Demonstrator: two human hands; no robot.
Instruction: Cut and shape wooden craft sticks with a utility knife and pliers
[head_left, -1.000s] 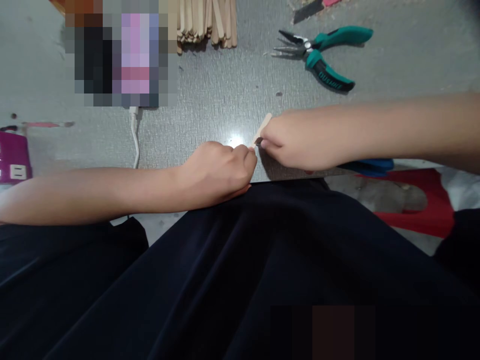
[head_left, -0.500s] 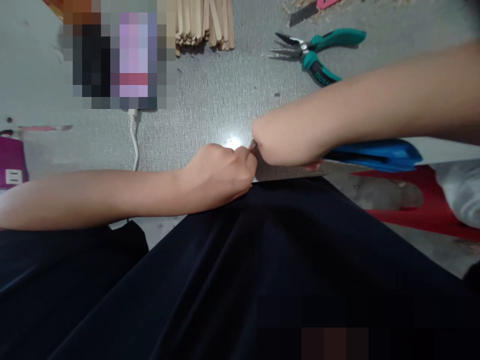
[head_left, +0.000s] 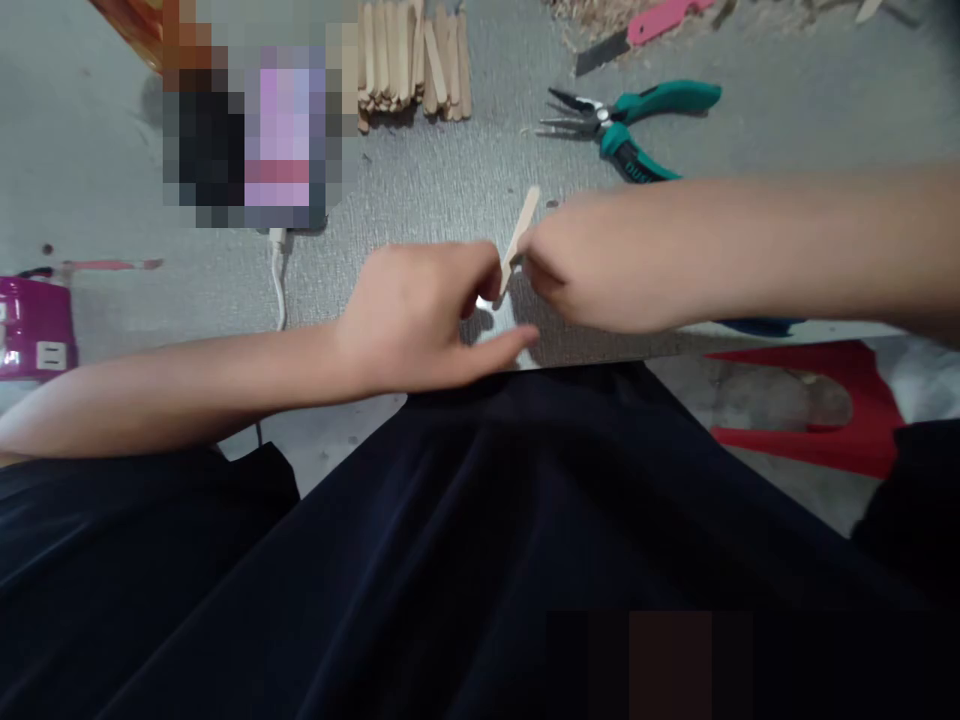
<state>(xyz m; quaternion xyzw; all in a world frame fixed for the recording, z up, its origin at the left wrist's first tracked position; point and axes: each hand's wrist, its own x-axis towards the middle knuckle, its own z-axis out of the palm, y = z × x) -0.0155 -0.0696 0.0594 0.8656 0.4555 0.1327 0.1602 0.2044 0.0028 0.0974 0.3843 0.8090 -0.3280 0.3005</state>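
We see the right hand (head_left: 600, 270) pinching a wooden stick (head_left: 521, 238) near its lower end, fingers clamped on it, the stick tilted up over the grey table (head_left: 450, 190). The left hand (head_left: 420, 315) meets it, fingertips closed at the stick's base. Teal pliers (head_left: 630, 115) and a stick pile (head_left: 412, 60) lie beyond.

A grey floor (head_left: 450, 190) bears wooden sticks (head_left: 409, 60), teal pliers (head_left: 630, 115) and a pink knife (head_left: 637, 28).

Stick (head_left: 522, 236) lower end hidden btwn hands; pixelated block (head_left: 255, 120) unreadable; pink knife (head_left: 645, 22) cut off.
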